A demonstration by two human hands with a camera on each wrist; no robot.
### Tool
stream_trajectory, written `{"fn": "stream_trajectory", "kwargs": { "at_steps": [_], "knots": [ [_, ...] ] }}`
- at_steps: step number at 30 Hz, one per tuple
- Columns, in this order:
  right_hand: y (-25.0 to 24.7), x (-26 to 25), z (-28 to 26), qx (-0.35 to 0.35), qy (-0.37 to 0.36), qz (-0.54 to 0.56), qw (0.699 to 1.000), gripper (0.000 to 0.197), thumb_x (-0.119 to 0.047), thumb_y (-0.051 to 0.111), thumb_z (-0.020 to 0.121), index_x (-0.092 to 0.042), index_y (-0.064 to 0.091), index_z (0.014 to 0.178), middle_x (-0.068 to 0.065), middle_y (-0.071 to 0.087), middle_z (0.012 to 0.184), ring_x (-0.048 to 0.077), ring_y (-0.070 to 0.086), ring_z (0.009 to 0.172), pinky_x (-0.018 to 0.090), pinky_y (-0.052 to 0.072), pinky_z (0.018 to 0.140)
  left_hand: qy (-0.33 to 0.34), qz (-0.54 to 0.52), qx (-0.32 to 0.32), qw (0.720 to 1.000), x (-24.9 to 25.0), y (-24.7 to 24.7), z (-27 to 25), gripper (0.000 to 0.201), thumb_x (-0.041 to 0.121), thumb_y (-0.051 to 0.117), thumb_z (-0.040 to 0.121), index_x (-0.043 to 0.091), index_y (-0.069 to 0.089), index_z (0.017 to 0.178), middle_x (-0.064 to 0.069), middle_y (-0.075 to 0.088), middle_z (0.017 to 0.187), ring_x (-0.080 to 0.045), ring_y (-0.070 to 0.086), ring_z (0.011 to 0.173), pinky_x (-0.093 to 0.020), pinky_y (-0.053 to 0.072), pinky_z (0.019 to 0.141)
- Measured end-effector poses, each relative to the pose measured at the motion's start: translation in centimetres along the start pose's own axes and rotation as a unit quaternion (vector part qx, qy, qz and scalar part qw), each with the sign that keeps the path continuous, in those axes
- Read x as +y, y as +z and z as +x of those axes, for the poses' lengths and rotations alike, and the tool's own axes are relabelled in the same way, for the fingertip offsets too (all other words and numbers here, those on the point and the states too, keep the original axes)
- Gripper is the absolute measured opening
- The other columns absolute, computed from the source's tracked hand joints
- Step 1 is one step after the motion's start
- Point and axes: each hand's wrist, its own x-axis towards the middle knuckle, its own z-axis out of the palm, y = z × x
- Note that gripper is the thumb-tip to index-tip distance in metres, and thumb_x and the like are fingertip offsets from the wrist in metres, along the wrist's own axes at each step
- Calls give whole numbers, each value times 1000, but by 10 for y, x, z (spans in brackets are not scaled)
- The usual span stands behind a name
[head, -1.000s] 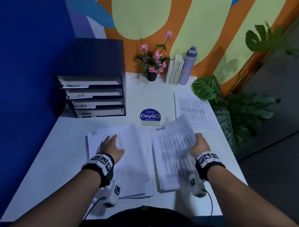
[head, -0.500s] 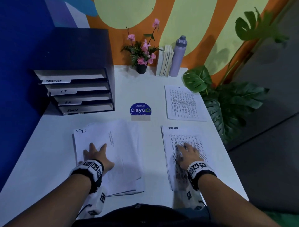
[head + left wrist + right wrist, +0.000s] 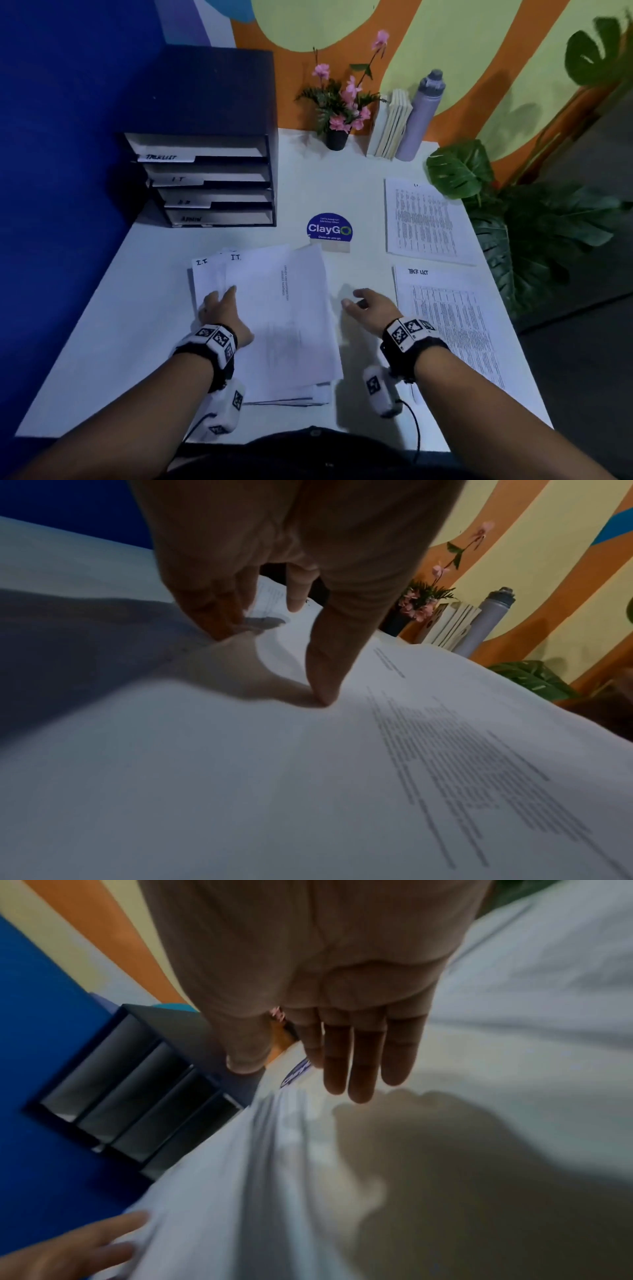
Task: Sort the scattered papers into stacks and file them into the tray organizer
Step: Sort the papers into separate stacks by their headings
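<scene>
A loose pile of white papers marked "I.T." lies in front of me on the white table. My left hand rests on the pile's left edge, thumb pressed on the top sheet and fingertips at the edge. My right hand hovers just right of the pile, fingers straight and holding nothing. A "Task List" stack lies to its right. The dark tray organizer stands at the back left with labelled trays.
Another printed sheet lies at the back right. A blue ClayGo sign stands mid-table. A flower pot, books and a grey bottle line the back wall. Large plant leaves crowd the table's right edge.
My right hand laid the Task List sheets down at the right, let go, and moved left toward the I.T. pile. My left hand stayed on the pile.
</scene>
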Motion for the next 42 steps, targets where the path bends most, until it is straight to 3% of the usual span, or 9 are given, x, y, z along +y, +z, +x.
{"fn": "stream_trajectory", "kwargs": {
  "at_steps": [3, 8, 11, 15, 19, 24, 30, 37, 42],
  "knots": [
    [28, -22, 1, -31, 38, 29, 998, 66, -53, 61, 85, -11, 43, 134, 11, 60, 123, 28, 60, 109, 36, 49, 90, 45, -9, -25, 999, -6, 0, 4, 98, 24, 73, 71, 25, 17, 151, -5, 25, 152, -24, 39, 134, -35, 38, 108],
    [26, -19, 9, 53, 61, -34, 996, 12, -25, 58, 86, -16, 51, 89, 2, 58, 91, 21, 53, 85, 24, 41, 74, -12, 16, 34, 999, -19, -8, 8, 74, 43, 58, 88, 21, 22, 149, -12, 30, 148, -33, 36, 132, -41, 36, 106],
    [11, -10, 12, 93, 81, -38, 992, 12, -21, 60, 87, -15, 50, 86, 4, 56, 89, 20, 50, 84, 22, 37, 74, -66, 28, 24, 997, -34, -10, 12, 95, 54, 70, 74, 17, 22, 147, -16, 28, 143, -35, 34, 130, -43, 37, 105],
    [-1, 3, 14, 128, 83, -1, 988, 9, -13, 60, 88, -9, 53, 84, 10, 60, 86, 25, 55, 81, 27, 44, 72, -68, -47, 55, 995, -48, -9, 18, 106, 42, 80, 69, 14, 17, 148, -18, 36, 142, -35, 38, 130, -45, 39, 105],
    [2, 9, 14, 118, 74, 94, 986, 5, -10, 60, 87, -8, 63, 83, 14, 68, 85, 29, 63, 84, 39, 54, 80, -64, -67, 146, 985, -51, -14, 20, 80, 25, 78, 73, 18, 35, 140, -14, 49, 131, -36, 47, 120, -45, 45, 96],
    [13, 4, 15, 97, 71, 152, 981, 21, -28, 60, 88, -12, 60, 74, 9, 64, 73, 24, 58, 71, 38, 53, 73, -21, -181, 174, 968, -55, -17, 24, 21, 17, 65, 86, 6, 60, 103, -12, 64, 99, -32, 60, 95, -32, 46, 78],
    [16, -4, 12, 108, 86, 170, 976, 14, -20, 59, 89, -15, 60, 76, 4, 63, 71, 19, 56, 66, 22, 44, 57, 3, -238, 146, 960, -37, -7, 14, 12, 15, 62, 89, 7, 65, 97, -10, 69, 95, -27, 63, 90, -22, 41, 74],
    [18, 9, 14, 82, 105, 279, 951, 14, -5, 67, 69, -17, 60, 68, 13, 67, 75, 27, 61, 74, 52, 55, 77, 4, -308, 147, 940, -17, -11, 6, 13, 4, 47, 92, 12, 54, 99, -3, 57, 93, -24, 55, 85, -26, 39, 72],
    [15, 5, 9, 64, 80, 363, 926, 22, -11, 71, 69, -18, 66, 89, 14, 70, 89, 29, 63, 81, 50, 53, 80, 40, -415, 66, 907, 3, -8, 0, 23, -1, 51, 90, 9, 61, 108, -7, 67, 94, -26, 62, 91, -26, 45, 78]
  ]
}}
